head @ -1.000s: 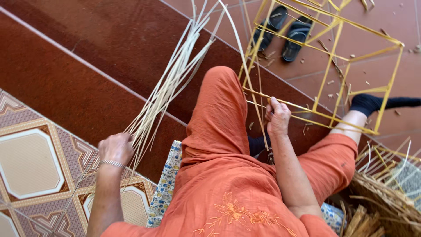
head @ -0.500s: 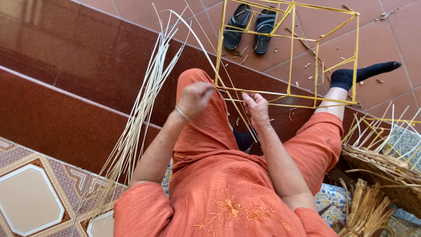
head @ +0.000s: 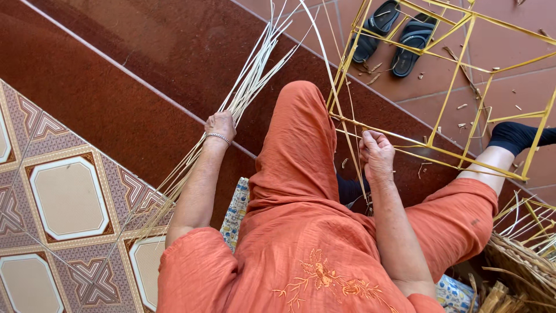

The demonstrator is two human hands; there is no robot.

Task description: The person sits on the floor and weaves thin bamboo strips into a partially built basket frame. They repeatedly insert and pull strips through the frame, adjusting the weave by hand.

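— Where's the work at, from where you stand?

— Seated on the step, with the yellow bamboo frame [head: 457, 87] propped out in front over the red tile floor [head: 498, 98]. The right hand [head: 376, 152] sits at the frame's near bottom rail, fingers curled and pinched shut on a thin strip [head: 324, 58] that arcs up past the frame's left post.

— And the other hand?

— The left hand [head: 220, 124], well left of the frame, is closed round a bundle of pale bamboo strips [head: 246, 90] fanning up and down across the dark step [head: 116, 87].

— So which step is this?

— I'd judge it the lashing or weaving of a single strip onto the frame, with the bundle held ready as stock.

— What does the following move ask for?

— Probably tension on that strip, and a wrap tight at the joint without kinking it.

— Anything else about?

— Black sandals [head: 394, 37] beyond the frame, a woven basket [head: 521, 261] below its right end.
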